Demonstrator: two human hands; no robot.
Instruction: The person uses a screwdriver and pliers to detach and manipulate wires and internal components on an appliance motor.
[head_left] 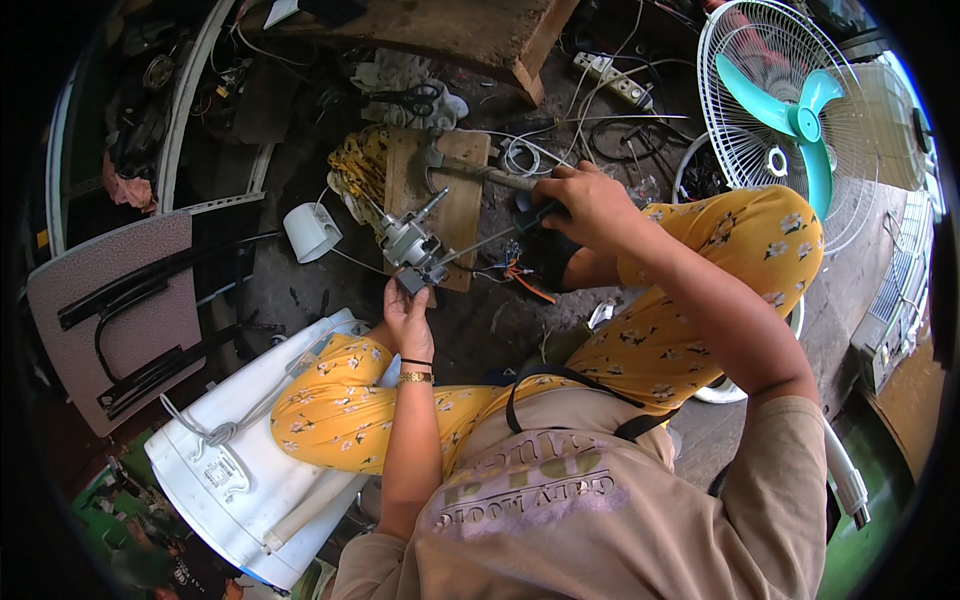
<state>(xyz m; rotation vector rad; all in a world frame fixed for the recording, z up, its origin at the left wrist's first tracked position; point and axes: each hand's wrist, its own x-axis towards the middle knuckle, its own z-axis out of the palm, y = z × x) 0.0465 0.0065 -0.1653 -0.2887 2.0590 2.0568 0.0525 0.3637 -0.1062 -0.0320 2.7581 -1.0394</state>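
A small electric fan motor [408, 243] with a metal shaft rests at the near part of a wooden board [460, 215]. My left hand [408, 318] grips the dark block at its near end from below. My right hand [588, 205] is closed round the dark green handle of a screwdriver [485, 243]. Its thin shaft slants down-left, and the tip meets the motor close to my left fingers. Across the board lies a hammer [480, 172], whose handle end reaches my right fingers; whether they touch it is unclear.
A caged fan with teal blades [805, 122] stands at the far right. Loose wires [515, 270] and a power strip [612, 80] lie on the floor. A white cup-shaped cover [312, 232] is left of the board. A large white appliance casing [235, 500] sits by my left leg.
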